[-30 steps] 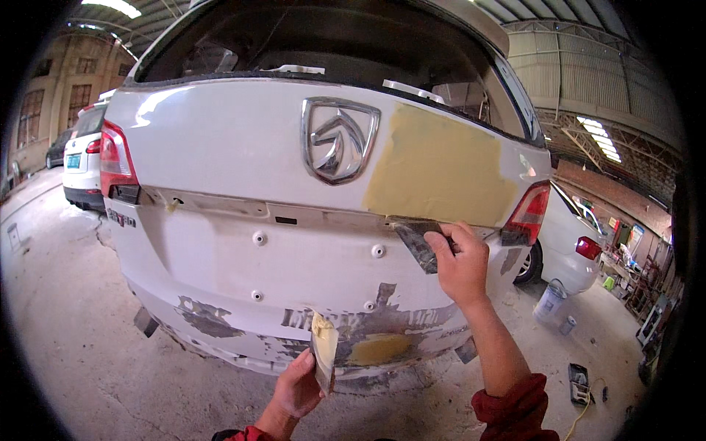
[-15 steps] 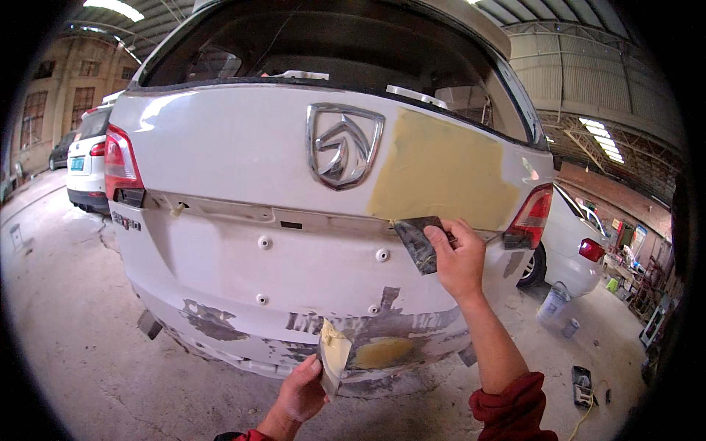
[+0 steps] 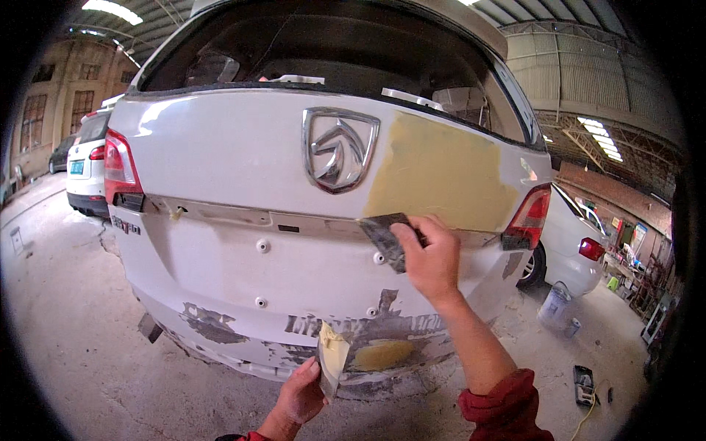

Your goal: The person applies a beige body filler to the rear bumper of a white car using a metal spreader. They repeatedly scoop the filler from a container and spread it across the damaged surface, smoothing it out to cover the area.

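Pressing a dark spreader [image 3: 386, 237] to the tailgate [image 3: 243, 169] seam, the right hand [image 3: 434, 257] grips it (left hand [image 3: 301, 397] clasps a putty board [image 3: 332, 356]).

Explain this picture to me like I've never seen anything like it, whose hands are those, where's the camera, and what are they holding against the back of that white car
The camera sits on a person's head and looks down and forward through a very wide lens, which bends straight edges near the rim. The two bare hands belong to that person. The right hand presses a dark flat spreader against the white car's tailgate, just under a yellowish patch of filler. The left hand holds a small board with yellowish putty on it, low by the scraped bumper. More white cars stand behind, and a bucket sits on the concrete floor.
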Available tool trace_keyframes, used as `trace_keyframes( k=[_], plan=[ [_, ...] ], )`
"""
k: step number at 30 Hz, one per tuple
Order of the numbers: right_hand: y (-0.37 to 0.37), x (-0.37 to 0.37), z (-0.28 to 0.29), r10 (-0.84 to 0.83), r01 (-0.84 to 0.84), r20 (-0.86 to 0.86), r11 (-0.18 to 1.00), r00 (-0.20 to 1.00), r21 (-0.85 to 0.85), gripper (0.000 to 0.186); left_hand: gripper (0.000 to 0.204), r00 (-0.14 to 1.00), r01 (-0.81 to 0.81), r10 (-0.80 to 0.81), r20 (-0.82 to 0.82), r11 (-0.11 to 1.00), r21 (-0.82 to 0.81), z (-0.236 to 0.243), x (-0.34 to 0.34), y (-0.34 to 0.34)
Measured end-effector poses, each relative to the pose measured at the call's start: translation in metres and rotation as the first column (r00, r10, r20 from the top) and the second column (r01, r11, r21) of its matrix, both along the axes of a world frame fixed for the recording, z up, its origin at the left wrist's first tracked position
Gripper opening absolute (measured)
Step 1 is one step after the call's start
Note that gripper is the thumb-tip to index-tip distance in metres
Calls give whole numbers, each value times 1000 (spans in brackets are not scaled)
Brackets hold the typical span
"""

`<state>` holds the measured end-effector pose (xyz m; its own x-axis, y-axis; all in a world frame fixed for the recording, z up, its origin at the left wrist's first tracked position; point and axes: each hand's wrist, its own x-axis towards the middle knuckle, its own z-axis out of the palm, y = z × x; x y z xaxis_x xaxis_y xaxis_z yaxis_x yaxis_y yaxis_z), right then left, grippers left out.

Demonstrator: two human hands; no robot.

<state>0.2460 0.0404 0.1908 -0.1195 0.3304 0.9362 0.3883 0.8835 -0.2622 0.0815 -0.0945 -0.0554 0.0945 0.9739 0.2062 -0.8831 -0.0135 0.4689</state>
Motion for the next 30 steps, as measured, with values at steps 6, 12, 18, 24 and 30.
trace_keyframes(
  k=[6,12,18,24,30],
  plan=[
    [-71,-13,-55,163,-175,181,983,970,56,13,40,998,-62,63,-12,996,61,12,0,-2],
    [-93,17,-108,148,-176,268,981,952,83,17,41,995,-68,67,79,998,6,10,6,-1],
    [-26,93,-73,-167,172,183,985,969,-10,8,23,993,-109,110,53,994,-17,12,7,-6],
    [24,167,0,-267,269,51,962,962,-40,17,32,995,-20,24,-101,999,44,8,16,-3],
    [31,170,17,-309,312,81,949,948,-29,16,38,989,-61,52,-135,996,-62,12,24,-6]
  ],
)
